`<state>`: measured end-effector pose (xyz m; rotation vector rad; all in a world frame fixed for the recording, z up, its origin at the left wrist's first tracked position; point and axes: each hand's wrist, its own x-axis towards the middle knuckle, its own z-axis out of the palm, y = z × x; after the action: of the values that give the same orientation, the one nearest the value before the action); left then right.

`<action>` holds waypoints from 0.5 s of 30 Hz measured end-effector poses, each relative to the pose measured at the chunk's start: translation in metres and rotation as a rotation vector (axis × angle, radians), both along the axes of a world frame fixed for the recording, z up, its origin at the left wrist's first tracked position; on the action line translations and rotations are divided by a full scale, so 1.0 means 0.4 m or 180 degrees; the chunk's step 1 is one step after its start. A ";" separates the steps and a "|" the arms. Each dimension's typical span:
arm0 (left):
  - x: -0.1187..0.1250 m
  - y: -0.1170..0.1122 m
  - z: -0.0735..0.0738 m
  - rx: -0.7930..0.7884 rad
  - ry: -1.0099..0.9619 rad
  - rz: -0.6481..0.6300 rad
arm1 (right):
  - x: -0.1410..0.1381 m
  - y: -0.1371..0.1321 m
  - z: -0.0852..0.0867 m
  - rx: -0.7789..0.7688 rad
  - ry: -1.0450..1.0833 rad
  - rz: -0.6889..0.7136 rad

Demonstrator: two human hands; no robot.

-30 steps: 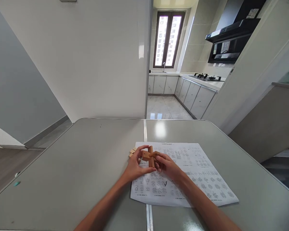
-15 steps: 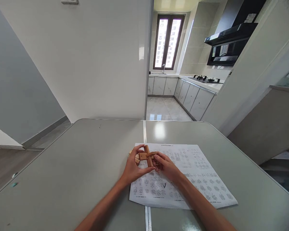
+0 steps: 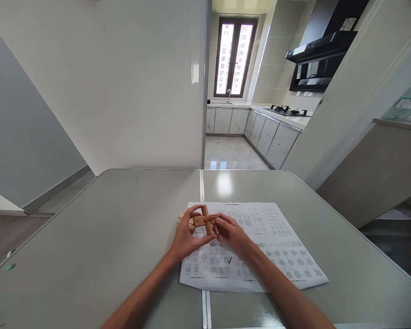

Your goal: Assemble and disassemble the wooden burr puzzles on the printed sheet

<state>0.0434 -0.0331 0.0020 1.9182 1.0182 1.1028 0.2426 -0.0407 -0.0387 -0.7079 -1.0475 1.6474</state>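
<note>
Both of my hands are on a partly joined wooden puzzle [image 3: 200, 221], made of brown notched sticks that cross one another, held over a printed sheet [image 3: 260, 274]. My left hand [image 3: 185, 241] grips the steeper stick, thumb at its lower end and fingers at the top. At the right end of the crossing stick, my right hand [image 3: 231, 234] pinches with thumb and fingers. Lighter wooden pieces [image 3: 181, 216] show behind my left fingers, and part of them is hidden. Line drawings of puzzle shapes cover the sheet.
The grey-green table [image 3: 130, 228] has a pale seam running down its middle. A small green bit [image 3: 10, 267] lies by its left edge. Beyond stand a white wall [image 3: 140, 91] and a kitchen with a stove [image 3: 287, 111].
The whole scene has shifted slightly left in view as the head turned. My hands keep their hold on the puzzle, and the right fingers have moved a little around its right end.
</note>
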 end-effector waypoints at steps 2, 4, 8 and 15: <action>0.000 0.004 -0.002 -0.0043 -0.0069 0.0080 | -0.002 0.000 0.004 0.0042 -0.0133 -0.0244; -0.001 0.008 -0.005 -0.0030 -0.0134 0.0158 | -0.001 -0.001 0.014 0.0120 -0.0315 -0.0572; -0.002 0.013 -0.013 0.0138 -0.0119 0.0198 | 0.009 -0.003 0.037 0.0331 -0.0678 -0.1055; 0.004 0.002 -0.002 0.0154 -0.0097 0.0155 | 0.006 -0.004 0.029 0.0307 -0.0797 -0.0940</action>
<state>0.0449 -0.0323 0.0011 1.9176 1.0350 1.1906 0.2451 -0.0421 -0.0270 -0.9727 -1.1296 1.2694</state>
